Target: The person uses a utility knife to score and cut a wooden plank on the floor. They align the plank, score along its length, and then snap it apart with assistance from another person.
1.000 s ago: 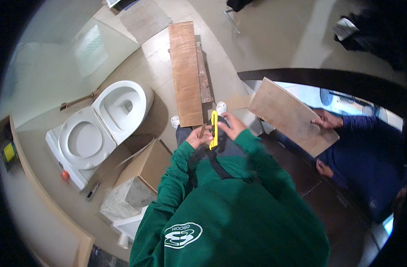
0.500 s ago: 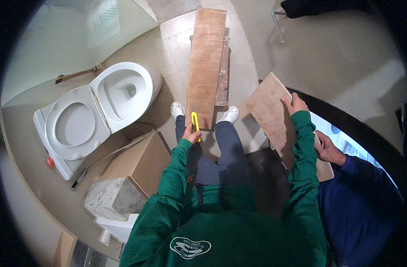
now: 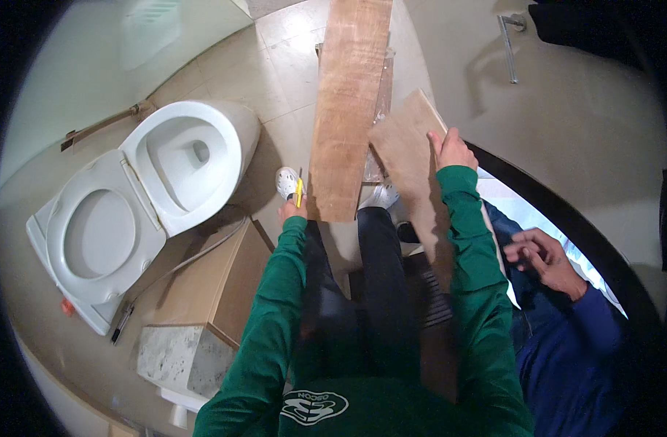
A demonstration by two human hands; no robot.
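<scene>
My left hand [image 3: 292, 210] is closed around a yellow utility knife [image 3: 299, 191], whose tip points away from me above my left shoe. With my right hand [image 3: 453, 153] I grip the far right edge of a wooden board [image 3: 413, 164], which slants beside my right leg; my forearm hides part of it. Between the two hands a longer plank [image 3: 348, 109] lies ahead of me, its near end by my knees. Beneath it a narrower, paint-marked board [image 3: 377, 149] shows along the right side.
A white toilet [image 3: 228, 135] with raised seat stands at left, beside a brown box-like cabinet [image 3: 180, 298] and a pen-like tool [image 3: 120, 324]. Close on my right is another person's hand [image 3: 552, 266], in a dark blue sleeve. A metal handle [image 3: 508, 51] juts from the right-hand surface.
My right hand has brought the board left, close to the long plank. The other person's hand has come off the board. My left hand has shifted slightly left with the knife.
</scene>
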